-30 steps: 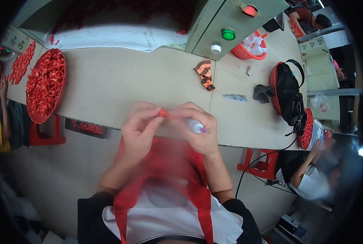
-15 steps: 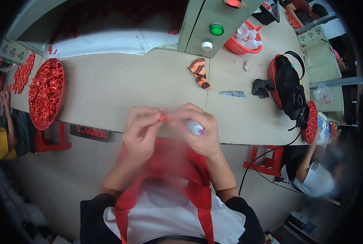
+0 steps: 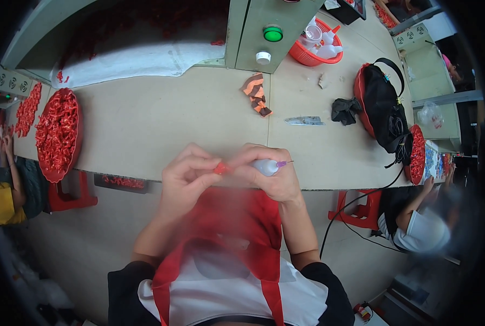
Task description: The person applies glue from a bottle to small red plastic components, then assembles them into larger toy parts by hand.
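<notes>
Small red piece and needle-tipped bottle, held at the table edge (image 3: 210,182).
Left hand (image 3: 185,182) pinches the small red piece (image 3: 219,169) at its fingertips; right hand (image 3: 272,174) wraps the white needle-tipped bottle (image 3: 267,166), just beside the piece, needle pointing away.

Left hand (image 3: 185,179) pinches a small red piece (image 3: 219,169) at the near edge of the surface (image 3: 161,125). Right hand (image 3: 269,176) grips a small white bottle (image 3: 265,167), purple needle tip pointing right. Tray (image 3: 55,136) of red pieces far left.
</notes>
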